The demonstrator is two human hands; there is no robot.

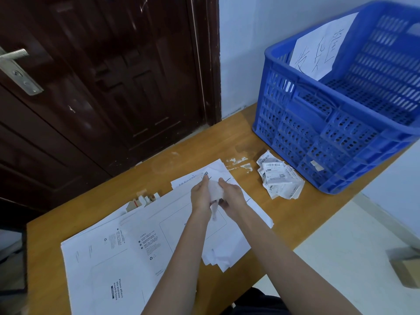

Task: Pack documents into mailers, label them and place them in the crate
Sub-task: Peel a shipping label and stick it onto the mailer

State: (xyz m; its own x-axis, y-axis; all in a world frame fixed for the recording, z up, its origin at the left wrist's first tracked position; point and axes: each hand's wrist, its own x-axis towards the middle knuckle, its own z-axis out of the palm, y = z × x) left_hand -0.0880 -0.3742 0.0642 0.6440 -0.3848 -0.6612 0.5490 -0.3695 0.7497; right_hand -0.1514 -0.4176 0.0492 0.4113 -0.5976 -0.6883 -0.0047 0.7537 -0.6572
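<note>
My left hand and right hand together grip a crumpled white paper strip above the white mailers on the wooden table. Shipping labels: heaped beside the blue crate, which stands at the table's far right.

Both forearms are bare from the lower edge of the view up to the wrists, with no sleeve, watch, band or glove on either. The left hand and right hand are bare too, and no rings show on the fingers that can be seen. Below the arms a patch of dark clothing shows, plain and unmarked.
</note>
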